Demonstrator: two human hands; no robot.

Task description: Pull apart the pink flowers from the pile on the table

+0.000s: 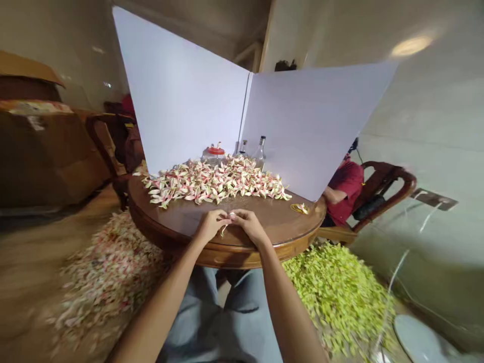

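Note:
Both hands meet above the near edge of the round brown table (272, 222). My left hand (212, 225) has its thumb and fingers pinched on a small pink-and-white flower, part of which hangs below the fingertips. My right hand (247, 224) is closed on the same flower from the other side, a pale bit showing between the fingertips. Beyond the hands lies a wide heap of pink-and-white flowers (212, 182). One more flower rests on a small yellow round item (300, 207) at the table's right.
White panels (189, 91) stand behind the heap, with a red-lidded jar (215, 155) and glass bottles (260, 151) before them. A flower pile (113, 262) covers the left floor, a yellow-green pile (340, 287) the right. A person in red (348, 186) sits at right.

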